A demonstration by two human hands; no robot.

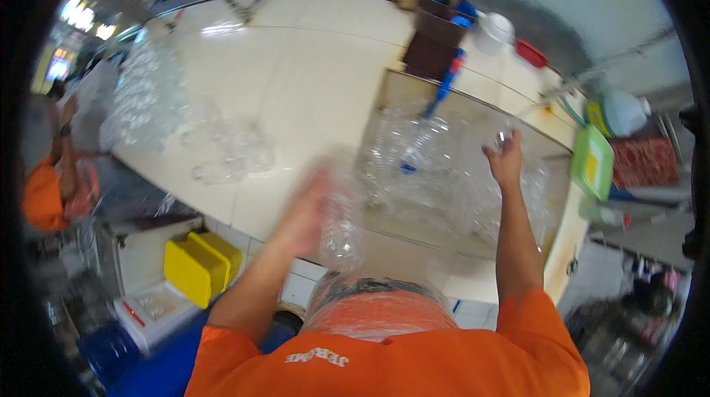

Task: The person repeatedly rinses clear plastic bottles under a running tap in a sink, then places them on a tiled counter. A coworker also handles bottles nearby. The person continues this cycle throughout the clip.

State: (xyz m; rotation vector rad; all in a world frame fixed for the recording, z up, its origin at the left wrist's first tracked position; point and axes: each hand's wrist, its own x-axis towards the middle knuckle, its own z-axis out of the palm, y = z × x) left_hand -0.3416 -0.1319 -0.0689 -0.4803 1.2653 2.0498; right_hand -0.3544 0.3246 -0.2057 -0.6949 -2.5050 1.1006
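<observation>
My left hand (302,212), smeared by motion, is at the front edge of the counter left of the sink. A clear plastic bottle (342,238) is in its grip, slanting down toward my waist. Over the right side of the sink (436,243), my right hand (506,164) has its thumb and fingers around a small shiny, see-through thing (504,138), too small to make out. Several clear plastic bottles (414,153) lie heaped in the sink below it. More clear bottles (229,153) rest on the white counter to the left.
A large bag of clear bottles (148,93) stands at the counter's left. Behind the sink are a brown caddy (436,23), a blue brush (444,86) and a white tub (494,33). A green container (592,162) sits at right. Another person (52,190) is at far left.
</observation>
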